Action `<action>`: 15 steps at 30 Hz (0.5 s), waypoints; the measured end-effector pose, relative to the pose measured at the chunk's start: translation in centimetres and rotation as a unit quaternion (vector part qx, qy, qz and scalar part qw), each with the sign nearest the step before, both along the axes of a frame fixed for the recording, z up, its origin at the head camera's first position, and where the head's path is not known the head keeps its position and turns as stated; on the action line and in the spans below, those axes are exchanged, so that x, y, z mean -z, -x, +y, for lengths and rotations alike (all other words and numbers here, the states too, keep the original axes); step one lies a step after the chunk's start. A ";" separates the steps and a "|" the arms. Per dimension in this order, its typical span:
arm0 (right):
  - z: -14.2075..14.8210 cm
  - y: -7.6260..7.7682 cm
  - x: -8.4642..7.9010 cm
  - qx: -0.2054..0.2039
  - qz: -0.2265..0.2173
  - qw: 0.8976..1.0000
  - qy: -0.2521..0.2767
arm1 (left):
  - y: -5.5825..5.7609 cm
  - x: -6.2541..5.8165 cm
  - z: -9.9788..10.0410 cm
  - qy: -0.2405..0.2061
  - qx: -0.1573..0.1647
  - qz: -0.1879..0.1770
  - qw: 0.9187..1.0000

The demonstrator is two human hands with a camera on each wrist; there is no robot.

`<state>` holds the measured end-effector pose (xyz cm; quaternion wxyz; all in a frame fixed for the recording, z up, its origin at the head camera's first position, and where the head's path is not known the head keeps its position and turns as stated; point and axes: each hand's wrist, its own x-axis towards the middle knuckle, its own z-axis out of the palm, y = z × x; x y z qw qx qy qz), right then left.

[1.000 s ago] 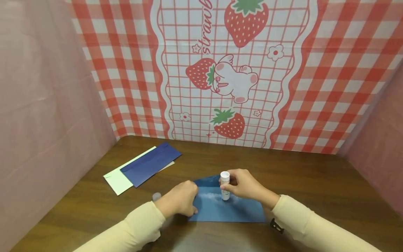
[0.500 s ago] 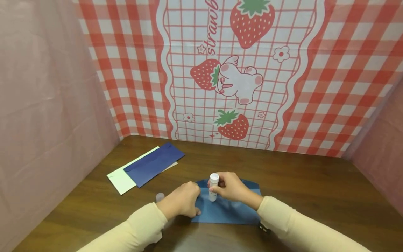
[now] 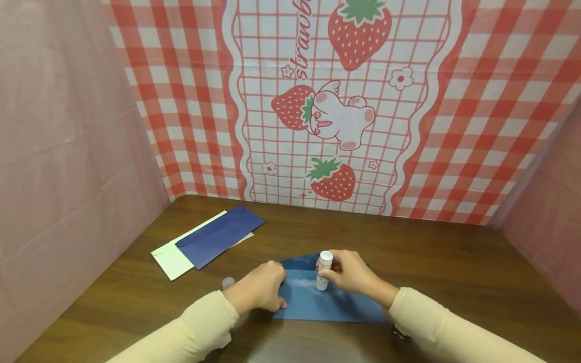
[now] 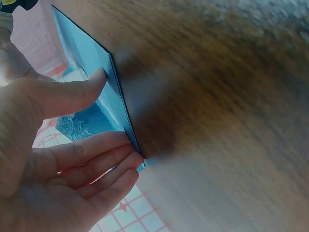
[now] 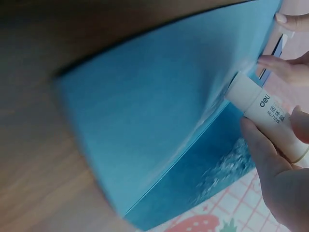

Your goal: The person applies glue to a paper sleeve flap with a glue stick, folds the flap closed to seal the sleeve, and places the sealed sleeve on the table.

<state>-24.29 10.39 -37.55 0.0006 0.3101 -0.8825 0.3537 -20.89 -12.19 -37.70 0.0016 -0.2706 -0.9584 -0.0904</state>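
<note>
A blue envelope (image 3: 336, 307) lies on the table with its darker flap (image 3: 299, 262) folded out at the far side. White glue smears show on its body and flap. My right hand (image 3: 356, 272) grips a white glue stick (image 3: 323, 282) upright, its lower end on the envelope near the flap fold. "deli" is printed on its side in the right wrist view. At the envelope's left end, my left hand (image 3: 260, 287) presses the paper down. In the left wrist view the thumb lies on the envelope (image 4: 91, 53) and the other fingers, fairly straight, touch its edge.
Behind my left wrist lies a small translucent cap (image 3: 228, 283). A navy envelope (image 3: 220, 236) overlaps a pale green one (image 3: 172, 262) at the table's back left. A dark object (image 3: 399, 333) shows under my right sleeve. Behind the table hangs a strawberry-print cloth (image 3: 254, 101).
My right hand has slid the glue stick left along the envelope, then back right. The left hand has stayed at the envelope's left end.
</note>
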 end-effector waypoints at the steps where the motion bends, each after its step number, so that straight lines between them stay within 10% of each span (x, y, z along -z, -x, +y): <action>1: 0.3 0.0 0.0 -0.001 0.000 1.000 0.003 | 0.0 0.0 0.0 0.000 0.000 0.000 1.000; 15: 4.6 -0.1 0.1 0.037 -0.006 0.999 0.002 | 0.0 0.1 0.0 -0.007 -0.006 -0.015 1.000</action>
